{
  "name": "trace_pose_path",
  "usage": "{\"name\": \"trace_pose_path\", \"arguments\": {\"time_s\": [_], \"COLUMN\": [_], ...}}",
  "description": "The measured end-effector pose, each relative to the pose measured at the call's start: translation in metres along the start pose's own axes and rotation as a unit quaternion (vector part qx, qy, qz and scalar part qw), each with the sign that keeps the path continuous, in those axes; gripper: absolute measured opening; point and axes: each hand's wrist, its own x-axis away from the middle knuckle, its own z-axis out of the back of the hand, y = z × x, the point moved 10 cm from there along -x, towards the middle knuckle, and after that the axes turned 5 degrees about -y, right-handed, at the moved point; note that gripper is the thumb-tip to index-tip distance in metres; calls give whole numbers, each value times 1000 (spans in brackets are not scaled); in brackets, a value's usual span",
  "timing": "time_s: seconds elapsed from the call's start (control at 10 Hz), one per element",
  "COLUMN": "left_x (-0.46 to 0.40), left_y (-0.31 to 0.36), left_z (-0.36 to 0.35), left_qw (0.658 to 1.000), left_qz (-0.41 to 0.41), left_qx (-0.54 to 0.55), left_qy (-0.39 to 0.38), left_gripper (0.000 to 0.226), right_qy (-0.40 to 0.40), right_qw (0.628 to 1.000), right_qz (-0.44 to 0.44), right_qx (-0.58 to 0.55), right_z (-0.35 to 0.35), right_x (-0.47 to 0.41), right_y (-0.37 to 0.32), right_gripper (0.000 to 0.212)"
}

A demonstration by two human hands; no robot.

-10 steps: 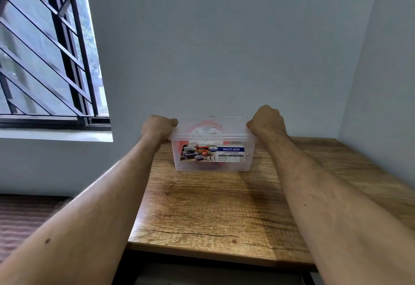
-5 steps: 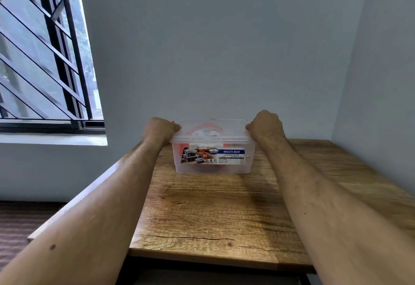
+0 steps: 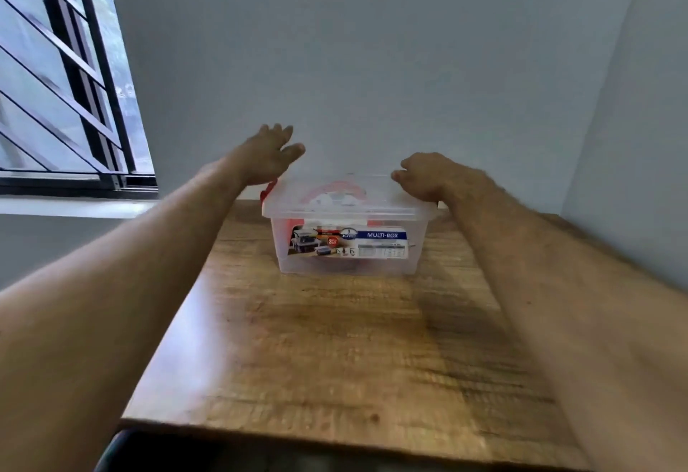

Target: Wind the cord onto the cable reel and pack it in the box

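Sitting on the far part of the wooden table (image 3: 335, 352), the clear box (image 3: 344, 252) is closed under its transparent lid (image 3: 346, 198), and the red cable reel (image 3: 337, 192) is showing through lid and walls, packed inside. Compared with half a second ago, both hands are no longer clamped as fists on the lid's two ends. The left hand (image 3: 270, 159) is now lifting above the box's left end, fingers spread and extended, gripping nothing; a red latch (image 3: 268, 190) at that end is sitting just under the wrist. The right hand (image 3: 428, 177) is hovering at the box's right end with fingers loosely curled and empty; motion blur makes it unclear whether its fingertips are touching the lid. The box itself is staying where it was, label (image 3: 350, 244) reading MULTI-BOX facing the camera. A barred window (image 3: 63, 73) is lying well to the left of the box, and a grey wall (image 3: 372, 62) is standing just behind it.
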Motion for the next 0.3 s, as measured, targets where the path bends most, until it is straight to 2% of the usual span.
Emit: {"name": "trace_pose_path", "arguments": {"time_s": [0.1, 0.3], "left_x": [-47, -93], "left_y": [0, 20], "left_z": [7, 69], "left_qw": [998, 998], "left_qz": [-25, -23], "left_qx": [-48, -49], "left_qy": [-24, -32], "left_gripper": [63, 62], "right_qy": [-8, -3], "right_qw": [1000, 998], "right_qz": [25, 25], "right_qx": [4, -55], "right_z": [7, 89], "right_x": [-31, -66], "right_y": [-4, -16], "right_gripper": [55, 67]}}
